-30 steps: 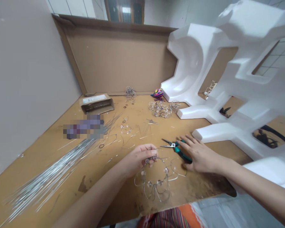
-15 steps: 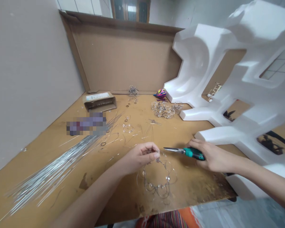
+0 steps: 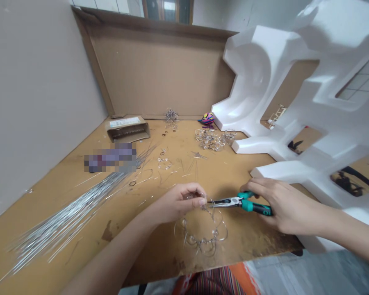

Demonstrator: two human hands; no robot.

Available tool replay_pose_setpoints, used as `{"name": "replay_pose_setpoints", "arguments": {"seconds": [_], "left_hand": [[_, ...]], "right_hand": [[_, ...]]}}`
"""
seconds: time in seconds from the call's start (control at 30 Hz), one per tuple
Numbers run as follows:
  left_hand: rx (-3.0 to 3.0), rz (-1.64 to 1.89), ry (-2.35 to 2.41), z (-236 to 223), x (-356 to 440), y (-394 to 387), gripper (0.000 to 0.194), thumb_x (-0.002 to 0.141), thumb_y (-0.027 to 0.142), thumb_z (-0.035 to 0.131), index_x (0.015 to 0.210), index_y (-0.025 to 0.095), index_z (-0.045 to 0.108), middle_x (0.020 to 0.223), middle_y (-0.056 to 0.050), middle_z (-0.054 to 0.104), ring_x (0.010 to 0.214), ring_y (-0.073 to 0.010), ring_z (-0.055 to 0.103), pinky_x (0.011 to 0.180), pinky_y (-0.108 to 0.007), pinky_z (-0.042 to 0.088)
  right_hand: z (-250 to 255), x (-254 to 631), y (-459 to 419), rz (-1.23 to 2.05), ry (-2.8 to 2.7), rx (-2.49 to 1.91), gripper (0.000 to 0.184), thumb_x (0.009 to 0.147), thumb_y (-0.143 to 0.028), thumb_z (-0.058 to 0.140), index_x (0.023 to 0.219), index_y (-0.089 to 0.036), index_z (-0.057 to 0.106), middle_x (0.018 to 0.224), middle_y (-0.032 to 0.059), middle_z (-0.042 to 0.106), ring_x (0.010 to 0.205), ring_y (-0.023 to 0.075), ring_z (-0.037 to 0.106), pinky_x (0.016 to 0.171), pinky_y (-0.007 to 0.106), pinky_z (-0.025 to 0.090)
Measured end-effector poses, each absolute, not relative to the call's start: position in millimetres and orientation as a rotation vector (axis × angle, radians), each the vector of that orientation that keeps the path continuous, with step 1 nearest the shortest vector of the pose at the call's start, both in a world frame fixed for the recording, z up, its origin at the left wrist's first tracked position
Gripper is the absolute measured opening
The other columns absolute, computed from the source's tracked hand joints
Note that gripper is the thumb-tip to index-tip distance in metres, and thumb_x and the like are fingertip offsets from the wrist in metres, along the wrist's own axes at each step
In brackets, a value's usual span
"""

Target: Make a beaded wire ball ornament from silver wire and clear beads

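Note:
Between thumb and fingers, my left hand (image 3: 187, 200) pinches a ring of bent wire with clear beads (image 3: 203, 241), which hangs below it near the table's front edge. My right hand (image 3: 283, 205) grips long-nose pliers (image 3: 233, 202) with green and black handles. The handles are spread and the jaws are parted. Their tips reach the wire right beside my left fingertips; whether they touch it I cannot tell.
A long bundle of straight wires (image 3: 76, 213) lies at the left, near a small open cardboard box (image 3: 129, 130). Several finished-looking wire pieces (image 3: 212, 140) lie at the back. White foam packing (image 3: 252, 82) stands along the right; a cardboard panel (image 3: 166, 73) closes the back.
The pliers have moved left to the wire by my left fingers, and their handles and jaws have spread apart. My left hand has stayed nearly still with the wire ring.

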State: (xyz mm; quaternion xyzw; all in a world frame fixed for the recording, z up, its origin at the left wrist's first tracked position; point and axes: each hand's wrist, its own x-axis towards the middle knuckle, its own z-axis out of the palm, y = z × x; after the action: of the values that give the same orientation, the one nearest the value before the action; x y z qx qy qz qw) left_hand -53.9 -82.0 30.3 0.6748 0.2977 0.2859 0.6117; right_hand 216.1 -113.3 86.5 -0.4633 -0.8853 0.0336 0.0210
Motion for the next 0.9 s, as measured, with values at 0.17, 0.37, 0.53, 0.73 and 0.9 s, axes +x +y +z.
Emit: {"name": "replay_pose_setpoints", "arguments": {"seconds": [0.17, 0.37, 0.53, 0.73, 0.9], "left_hand": [[1.538, 0.676, 0.702, 27.6, -52.4, -80.9, 0.018, 0.076, 0.034, 0.06, 0.08, 0.017, 0.059, 0.075, 0.0, 0.056, 0.071, -0.012, 0.049, 0.066, -0.023, 0.036], [1.628, 0.661, 0.739, 29.0, -50.9, -83.4, 0.017, 0.079, 0.034, 0.057, 0.081, 0.017, 0.059, 0.074, 0.001, 0.055, 0.07, -0.0115, 0.048, 0.065, -0.022, 0.036], [1.686, 0.661, 0.776, 27.8, -50.6, -83.9, 0.019, 0.079, 0.036, 0.055, 0.081, 0.017, 0.057, 0.072, 0.002, 0.052, 0.067, -0.011, 0.045, 0.061, -0.022, 0.034], [1.712, 0.645, 0.772, 28.8, -49.3, -84.5, 0.018, 0.08, 0.034, 0.054, 0.08, 0.017, 0.056, 0.072, 0.002, 0.051, 0.068, -0.011, 0.045, 0.063, -0.023, 0.035], [1.726, 0.679, 0.774, 29.2, -49.0, -85.7, 0.017, 0.08, 0.034, 0.053, 0.078, 0.017, 0.056, 0.071, 0.002, 0.051, 0.067, -0.0114, 0.046, 0.062, -0.023, 0.036]], "right_hand": [[92.5, 207.4, -118.4, 0.169, -2.767, -1.487, 0.031, 0.057, -0.014, 0.051, 0.087, -0.023, 0.054, 0.078, 0.0023, 0.06, 0.065, 0.0178, 0.054, 0.055, 0.029, 0.038], [91.2, 205.4, -125.8, 0.112, -2.696, -1.472, 0.025, 0.061, -0.016, 0.055, 0.085, -0.023, 0.057, 0.07, 0.0025, 0.061, 0.06, 0.0166, 0.055, 0.053, 0.027, 0.035], [91.9, 203.4, -130.9, 0.004, -2.716, -1.453, 0.024, 0.065, -0.017, 0.055, 0.088, -0.021, 0.057, 0.07, 0.0027, 0.061, 0.062, 0.017, 0.057, 0.053, 0.026, 0.035], [94.5, 202.3, -133.1, 0.019, -2.763, -1.523, 0.024, 0.065, -0.017, 0.053, 0.088, -0.021, 0.056, 0.069, 0.0012, 0.06, 0.06, 0.0161, 0.056, 0.051, 0.025, 0.032], [93.2, 202.0, -133.7, 0.177, -2.775, -1.627, 0.019, 0.063, -0.014, 0.051, 0.08, -0.023, 0.055, 0.06, -0.0021, 0.057, 0.052, 0.0139, 0.052, 0.048, 0.024, 0.027]]}}
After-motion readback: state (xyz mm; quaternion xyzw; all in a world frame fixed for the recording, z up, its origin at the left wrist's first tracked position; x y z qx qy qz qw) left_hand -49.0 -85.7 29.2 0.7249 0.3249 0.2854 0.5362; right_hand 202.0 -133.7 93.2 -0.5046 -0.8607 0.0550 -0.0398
